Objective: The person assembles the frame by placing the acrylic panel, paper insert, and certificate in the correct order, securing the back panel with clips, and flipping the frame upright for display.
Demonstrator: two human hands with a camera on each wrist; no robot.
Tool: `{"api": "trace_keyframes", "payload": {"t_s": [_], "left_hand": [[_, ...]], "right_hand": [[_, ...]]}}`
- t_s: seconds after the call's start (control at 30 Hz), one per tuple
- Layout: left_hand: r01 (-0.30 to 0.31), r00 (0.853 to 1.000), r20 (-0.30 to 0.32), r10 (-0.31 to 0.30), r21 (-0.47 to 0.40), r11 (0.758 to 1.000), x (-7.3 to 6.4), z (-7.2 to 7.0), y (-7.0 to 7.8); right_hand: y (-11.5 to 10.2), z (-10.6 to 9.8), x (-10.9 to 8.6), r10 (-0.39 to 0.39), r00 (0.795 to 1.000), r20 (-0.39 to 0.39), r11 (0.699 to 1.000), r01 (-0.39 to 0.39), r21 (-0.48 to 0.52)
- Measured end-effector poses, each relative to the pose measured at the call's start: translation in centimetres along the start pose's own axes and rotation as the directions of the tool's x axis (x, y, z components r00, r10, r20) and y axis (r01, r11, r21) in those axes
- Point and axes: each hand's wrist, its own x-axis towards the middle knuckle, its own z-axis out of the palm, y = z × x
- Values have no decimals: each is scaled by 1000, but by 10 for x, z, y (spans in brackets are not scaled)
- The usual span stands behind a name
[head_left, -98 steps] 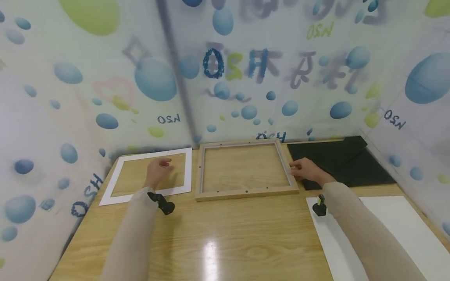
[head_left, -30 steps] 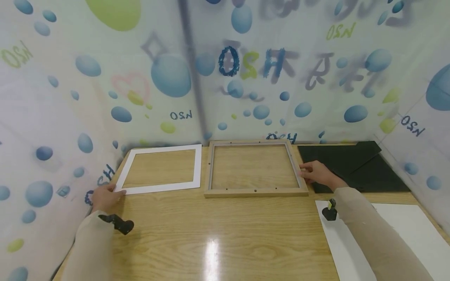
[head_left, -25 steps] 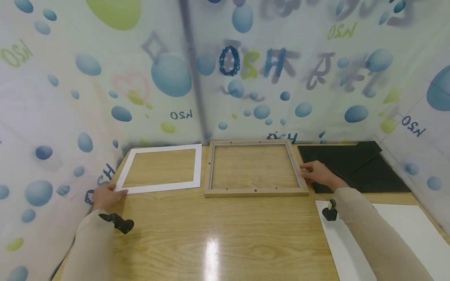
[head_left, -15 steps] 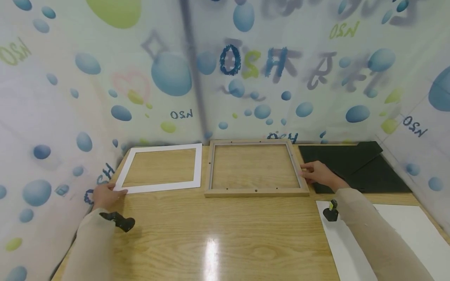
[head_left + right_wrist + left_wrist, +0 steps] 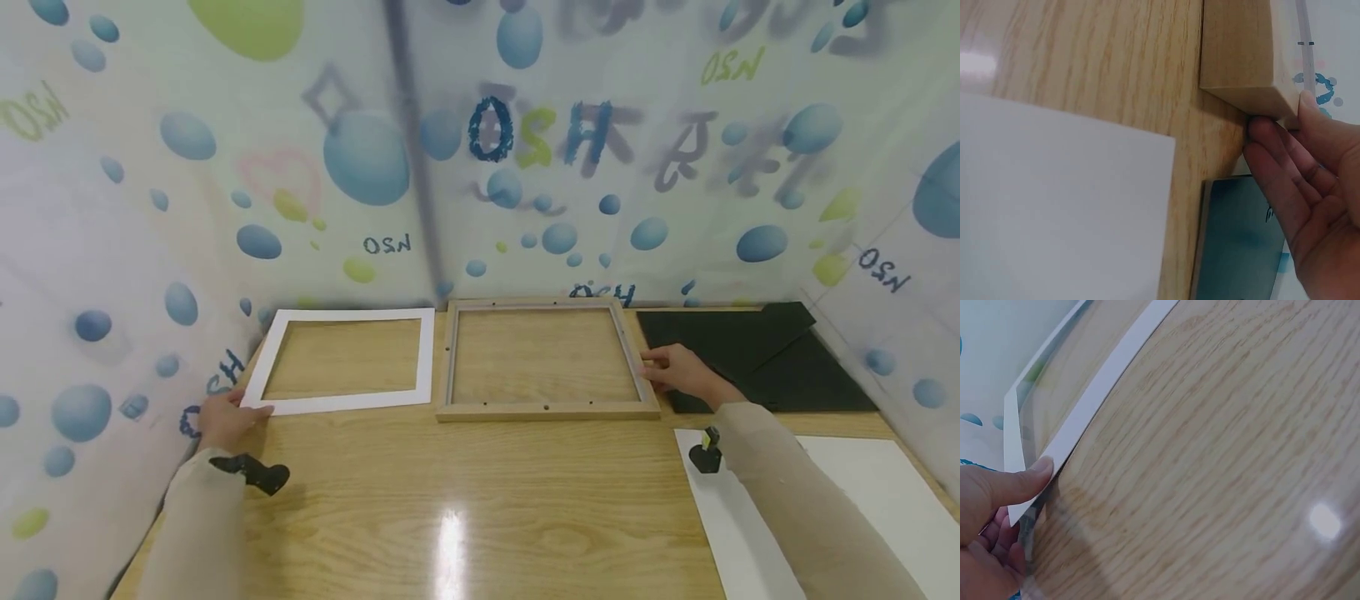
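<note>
My left hand (image 5: 227,417) pinches the near left corner of a white picture mat (image 5: 341,405), thumb on top and fingers curled beneath. In the left wrist view the mat (image 5: 1094,394) tilts up from the wooden tabletop at that corner. Beside it, to the right, lies a wooden picture frame (image 5: 545,411), with small dark dots along its sides. My right hand (image 5: 678,371) holds the frame's right side. Seen from the right wrist, the thumb sits on the edge of the frame (image 5: 1241,50) while the fingertips lie against its side and underneath.
A black backing board (image 5: 750,358) with a folded flap lies right of the frame, close by my right hand. Nearer, a white sheet (image 5: 862,475) lies partly under my right forearm. A patterned curtain (image 5: 525,225) hangs behind the wooden table (image 5: 450,483).
My left hand has gone from above the mat to its near left corner and taken hold. In the last half second the mat has shifted slightly and risen. The right hand keeps its place.
</note>
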Motion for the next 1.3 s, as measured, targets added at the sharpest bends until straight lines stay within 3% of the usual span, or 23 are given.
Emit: {"api": "trace_keyframes", "payload": {"t_s": [0.23, 0.47, 0.57, 0.73, 0.8, 1.03, 1.1, 1.3], "left_hand": [[4, 1000, 2, -4, -12, 1000, -8, -5, 1], [-135, 991, -1, 136, 120, 984, -12, -17, -1], [-173, 985, 19, 172, 127, 977, -13, -22, -3], [-168, 983, 89, 158, 114, 979, -12, -31, -6], [-174, 980, 118, 161, 108, 979, -12, -34, -7], [-293, 949, 146, 278, 91, 952, -17, -45, -5], [-268, 956, 146, 256, 72, 961, -17, -47, -5], [-236, 956, 186, 229, 18, 972, -14, -57, -3]], "right_hand": [[3, 2, 0, -6, 1000, 2, 1000, 6, -4], [3, 3, 0, -12, 1000, 1, 1000, 12, -12], [2, 3, 0, -6, 1000, -4, 1000, 6, -10], [3, 3, -1, -12, 1000, -3, 1000, 12, -8], [3, 3, 0, -13, 1000, -2, 1000, 13, -5], [5, 1, 0, -30, 1000, -5, 999, 30, -13], [5, 1, 0, -29, 1000, -9, 1000, 29, -8], [4, 0, 0, -42, 999, -13, 999, 41, -10]]}}
